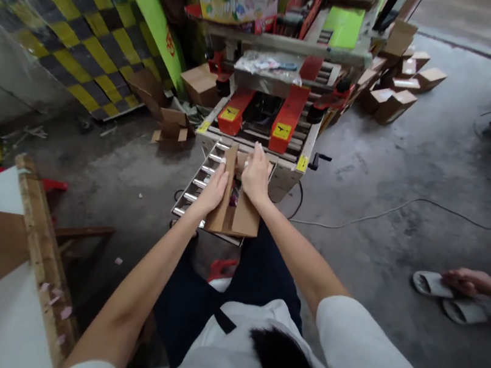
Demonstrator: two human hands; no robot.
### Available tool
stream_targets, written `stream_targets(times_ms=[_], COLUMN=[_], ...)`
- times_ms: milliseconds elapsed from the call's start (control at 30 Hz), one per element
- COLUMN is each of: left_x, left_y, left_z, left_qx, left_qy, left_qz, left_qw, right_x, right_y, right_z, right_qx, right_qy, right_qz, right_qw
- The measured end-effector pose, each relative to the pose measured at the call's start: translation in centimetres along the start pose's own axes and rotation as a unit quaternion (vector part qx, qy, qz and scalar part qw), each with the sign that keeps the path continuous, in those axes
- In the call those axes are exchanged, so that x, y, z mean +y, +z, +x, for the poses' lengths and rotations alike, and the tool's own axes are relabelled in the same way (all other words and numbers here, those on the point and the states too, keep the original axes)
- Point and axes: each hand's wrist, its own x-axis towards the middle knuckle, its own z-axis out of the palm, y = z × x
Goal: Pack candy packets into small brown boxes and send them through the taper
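Note:
A brown cardboard box sits on a short roller conveyor in front of me, its long top flaps partly raised with a gap between them. Through the gap some small dark and purplish contents show, too unclear to name. My left hand holds the left flap from its outer side. On the right flap lies my right hand, gripping near its far end with the fingers pointing away from me. Some of the fingers on both hands are hidden by the flaps and by the hands themselves.
Beyond the box stands a carton-sealing machine with red guides and a side crank. Open cartons lie at the back right. A cable crosses the floor. At right, another person's hands and feet in pale sandals show.

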Motion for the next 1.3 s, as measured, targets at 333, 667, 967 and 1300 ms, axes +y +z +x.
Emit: stream_targets(times_ms=[333,667,967,1300], left_x=[0.8,-4.7,-3.5,-0.2], left_y=[-0.6,-6.2,-36.5,-46.1], left_z=[-0.6,-1.5,-13.1,-16.8], left_qx=[-0.175,0.042,0.519,0.360], left_qy=[-0.032,0.118,-0.156,-0.298], left_qz=[0.368,0.195,0.496,0.621], left_qw=[0.913,0.973,0.679,0.630], right_x=[0.4,4.8,3.2,-13.4], right_y=[-3.7,0.5,6.2,14.8], right_z=[-8.8,7.3,4.5,-14.7], right_qx=[-0.193,-0.072,0.025,-0.503], right_qy=[-0.160,-0.244,-0.217,-0.182], right_qz=[-0.051,0.003,0.055,0.247], right_qw=[0.967,0.967,0.974,0.808])
